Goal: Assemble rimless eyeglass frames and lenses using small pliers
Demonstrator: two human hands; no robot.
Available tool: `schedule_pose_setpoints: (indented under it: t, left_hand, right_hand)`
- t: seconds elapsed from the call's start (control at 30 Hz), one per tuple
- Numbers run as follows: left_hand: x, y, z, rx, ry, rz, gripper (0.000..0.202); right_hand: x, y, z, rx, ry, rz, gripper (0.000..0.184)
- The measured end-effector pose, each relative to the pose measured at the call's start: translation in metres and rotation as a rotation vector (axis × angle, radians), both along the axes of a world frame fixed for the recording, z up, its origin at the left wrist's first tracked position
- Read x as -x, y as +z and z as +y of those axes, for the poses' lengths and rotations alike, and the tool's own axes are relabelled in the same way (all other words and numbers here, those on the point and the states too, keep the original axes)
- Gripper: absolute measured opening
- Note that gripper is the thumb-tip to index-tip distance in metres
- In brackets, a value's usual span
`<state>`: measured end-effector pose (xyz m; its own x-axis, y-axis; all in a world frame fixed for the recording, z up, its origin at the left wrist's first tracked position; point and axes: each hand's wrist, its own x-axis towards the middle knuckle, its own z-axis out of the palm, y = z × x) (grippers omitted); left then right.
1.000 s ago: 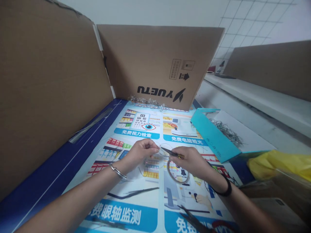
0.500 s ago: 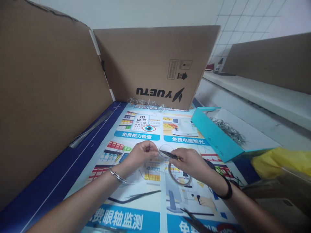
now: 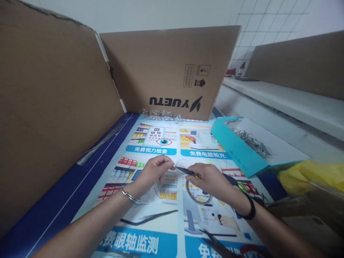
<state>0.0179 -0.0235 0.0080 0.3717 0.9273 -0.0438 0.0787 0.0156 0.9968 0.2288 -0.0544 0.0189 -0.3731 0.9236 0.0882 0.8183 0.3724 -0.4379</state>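
My left hand (image 3: 157, 172) is closed in a pinch, thumb against forefinger, on the end of a thin wire whose tip is too small to make out clearly. A pair of dark pointed pliers (image 3: 185, 171), with a bit of yellow at the grip, is held in my right hand (image 3: 208, 177). Its tip reaches to the left fingertips, seemingly touching what they pinch. A faint curve of thin wire (image 3: 184, 161) arcs over the tool. Below the right hand lies a ring-shaped roll of tape (image 3: 191, 196), flat on the printed sheet.
A turquoise box (image 3: 239, 150) with a tangle of wire pieces (image 3: 249, 141) lies to the right, near yellow plastic (image 3: 309, 177). Cardboard panels (image 3: 166, 64) stand behind and left. Dark wire strands (image 3: 158, 216) and open-bladed scissors (image 3: 215, 243) lie nearer me.
The left fingers have closed more around the wire end and the hand has tilted slightly. The pliers have shifted a little to the left. The view has moved slightly.
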Motion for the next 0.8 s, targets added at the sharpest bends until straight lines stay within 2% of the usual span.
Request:
schedule_pose_setpoints:
  t: [0.27,0.43,0.53,0.7,0.8]
  left_hand:
    - [0.000,-0.004,0.001,0.021,-0.037,-0.084,0.025]
    - [0.000,-0.006,0.002,0.101,-0.052,-0.204,0.026]
    - [0.001,-0.008,0.003,0.143,0.011,-0.283,0.026]
    - [0.000,-0.008,0.005,0.174,0.193,-0.368,0.023]
    - [-0.001,-0.007,0.004,0.173,0.227,-0.407,0.022]
  right_hand:
    - [0.002,0.001,-0.001,-0.014,0.003,-0.022,0.019]
    - [0.003,0.003,-0.001,-0.003,-0.027,-0.027,0.019]
    - [0.002,0.002,0.000,-0.021,-0.049,-0.038,0.021]
    - [0.007,-0.002,-0.002,-0.062,-0.083,0.037,0.018]
    - [0.015,-0.008,-0.006,-0.118,-0.048,0.071,0.020]
